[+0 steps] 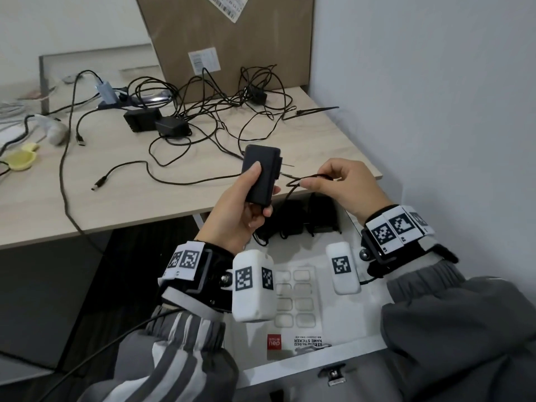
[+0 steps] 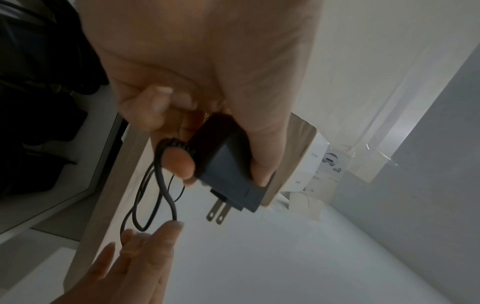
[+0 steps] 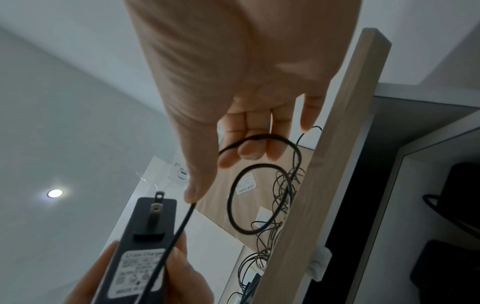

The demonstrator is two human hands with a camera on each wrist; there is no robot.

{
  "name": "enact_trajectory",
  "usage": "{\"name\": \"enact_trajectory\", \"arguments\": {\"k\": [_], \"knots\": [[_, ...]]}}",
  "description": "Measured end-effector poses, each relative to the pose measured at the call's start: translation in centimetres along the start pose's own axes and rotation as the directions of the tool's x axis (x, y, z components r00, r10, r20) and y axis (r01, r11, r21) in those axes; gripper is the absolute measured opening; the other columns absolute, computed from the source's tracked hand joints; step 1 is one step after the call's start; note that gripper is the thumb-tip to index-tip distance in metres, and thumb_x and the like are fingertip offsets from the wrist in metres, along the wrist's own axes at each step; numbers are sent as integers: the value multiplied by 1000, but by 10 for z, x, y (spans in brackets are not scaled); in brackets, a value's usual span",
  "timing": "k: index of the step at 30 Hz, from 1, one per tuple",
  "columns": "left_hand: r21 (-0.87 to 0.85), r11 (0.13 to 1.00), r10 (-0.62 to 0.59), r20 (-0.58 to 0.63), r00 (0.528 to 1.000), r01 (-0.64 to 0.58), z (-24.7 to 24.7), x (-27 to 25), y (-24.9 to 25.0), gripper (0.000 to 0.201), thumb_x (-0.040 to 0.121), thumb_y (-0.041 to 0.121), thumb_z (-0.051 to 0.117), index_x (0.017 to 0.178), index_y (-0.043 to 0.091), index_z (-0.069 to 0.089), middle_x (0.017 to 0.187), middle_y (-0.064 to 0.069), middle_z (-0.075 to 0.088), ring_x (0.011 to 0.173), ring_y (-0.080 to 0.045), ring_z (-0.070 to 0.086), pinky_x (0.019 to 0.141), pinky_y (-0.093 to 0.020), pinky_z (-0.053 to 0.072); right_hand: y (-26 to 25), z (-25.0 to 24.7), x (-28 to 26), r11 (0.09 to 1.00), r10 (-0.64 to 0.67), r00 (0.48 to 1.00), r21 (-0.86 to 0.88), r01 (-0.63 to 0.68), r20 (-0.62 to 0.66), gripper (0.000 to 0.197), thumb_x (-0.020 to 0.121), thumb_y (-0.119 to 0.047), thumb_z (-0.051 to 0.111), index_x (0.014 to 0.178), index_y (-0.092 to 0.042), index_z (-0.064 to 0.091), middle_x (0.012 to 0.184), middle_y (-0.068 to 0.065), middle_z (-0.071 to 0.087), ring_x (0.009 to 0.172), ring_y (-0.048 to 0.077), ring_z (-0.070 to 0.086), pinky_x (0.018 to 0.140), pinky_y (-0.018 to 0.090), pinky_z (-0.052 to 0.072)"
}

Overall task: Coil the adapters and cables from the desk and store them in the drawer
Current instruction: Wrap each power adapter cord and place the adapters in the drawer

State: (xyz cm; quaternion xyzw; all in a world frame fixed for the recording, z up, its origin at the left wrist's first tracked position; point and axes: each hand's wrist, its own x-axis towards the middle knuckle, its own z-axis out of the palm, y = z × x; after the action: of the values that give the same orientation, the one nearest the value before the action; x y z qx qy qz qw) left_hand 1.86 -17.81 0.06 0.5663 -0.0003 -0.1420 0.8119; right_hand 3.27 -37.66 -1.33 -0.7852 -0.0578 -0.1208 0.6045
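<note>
My left hand (image 1: 246, 204) grips a black power adapter (image 1: 261, 174) upright above the desk's front edge, thumb on its face; its two metal prongs (image 2: 218, 211) stick out. My right hand (image 1: 333, 181) pinches a small loop of the adapter's thin black cable (image 1: 301, 181), and the loop (image 3: 257, 197) hangs under the fingers (image 3: 249, 148). The rest of that cable trails left across the desk to a barrel plug (image 1: 98, 184). Below my hands is the open white drawer (image 1: 359, 343), with black adapters (image 1: 307, 219) lying at its back.
Several tangled black cables (image 1: 220, 111) and two more adapters (image 1: 156, 123) lie on the wooden desk (image 1: 116, 198) before a cardboard box (image 1: 232, 44). A USB cable (image 1: 81, 140), a white object and yellow lids sit left. A sticker sheet (image 1: 295, 297) lies in the drawer. The wall is close on the right.
</note>
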Motion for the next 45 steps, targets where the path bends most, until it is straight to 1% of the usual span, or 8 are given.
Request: {"name": "enact_trajectory", "arguments": {"k": [11, 14, 17, 21, 26, 35, 39, 45], "knots": [[-355, 934, -3, -90, 996, -29, -5, 8, -2, 40, 99, 45, 41, 106, 12, 61, 86, -4, 66, 66, -10, 58, 52, -17, 47, -5, -3, 0, 951, -30, 997, 304, 52, -77, 12, 78, -17, 73, 68, -22, 68, 62, -10, 58, 57, 5, 49, 59, 20, 41], [-394, 919, 4, -55, 999, -26, -4, 7, -2, 35, 100, 38, 42, 109, 11, 61, 88, -3, 69, 72, -12, 66, 67, -22, 55, -8, -5, 0, 930, 32, 990, 366, 20, -136, 8, 77, -22, 75, 69, -22, 72, 57, -6, 52, 45, 7, 32, 46, 25, 23], [-383, 924, -20, -3, 1000, 17, -1, 5, -5, 34, 102, 32, 38, 118, 10, 58, 87, -4, 71, 72, -13, 69, 66, -25, 57, -9, -1, -2, 935, 30, 994, 355, 9, -104, 20, 65, -41, 81, 70, -23, 73, 66, 11, 46, 49, 12, 22, 47, 29, 14], [-343, 931, -107, 75, 991, 126, 3, 6, -10, 30, 101, 33, 39, 117, 13, 55, 84, -5, 63, 70, -17, 62, 65, -30, 54, -8, 2, -4, 959, 33, 996, 284, -8, -84, 18, 84, -27, 68, 67, -22, 68, 46, -13, 38, 44, 9, 20, 42, 22, 15], [-199, 964, -148, 150, 977, 177, 9, 2, -12, 40, 81, 49, 57, 102, 15, 61, 71, 0, 55, 60, -11, 53, 60, -24, 48, -11, 6, -7, 968, 22, 998, 252, -5, -66, 19, 87, -25, 66, 68, -21, 65, 45, -14, 42, 43, 7, 23, 42, 18, 20], [-178, 966, -148, 224, 963, 189, 15, -4, -11, 19, 97, 20, 45, 101, 8, 59, 77, -3, 64, 71, -16, 60, 72, -29, 51, -16, 8, -10, 968, -22, 997, 247, 40, -73, 14, 87, -17, 65, 73, -13, 64, 46, -15, 48, 42, 1, 34, 44, 11, 29], [-58, 977, -187, 215, 958, 204, 22, -5, -14, 25, 98, 27, 42, 90, 11, 59, 69, -3, 58, 63, -14, 52, 55, -24, 42, -15, 8, -9, 973, -36, 997, 226, 51, -71, 13, 83, -17, 70, 71, -16, 65, 53, -13, 54, 48, 2, 41, 50, 15, 34], [78, 989, -140, 287, 948, 122, 23, -8, -14, 36, 80, 56, 51, 86, 23, 63, 67, 5, 56, 60, -7, 48, 62, -25, 31, -14, 9, -9, 971, -53, 997, 231, 63, -51, 12, 79, -16, 73, 71, -14, 64, 60, -5, 58, 53, 3, 47, 54, 15, 39]]}}
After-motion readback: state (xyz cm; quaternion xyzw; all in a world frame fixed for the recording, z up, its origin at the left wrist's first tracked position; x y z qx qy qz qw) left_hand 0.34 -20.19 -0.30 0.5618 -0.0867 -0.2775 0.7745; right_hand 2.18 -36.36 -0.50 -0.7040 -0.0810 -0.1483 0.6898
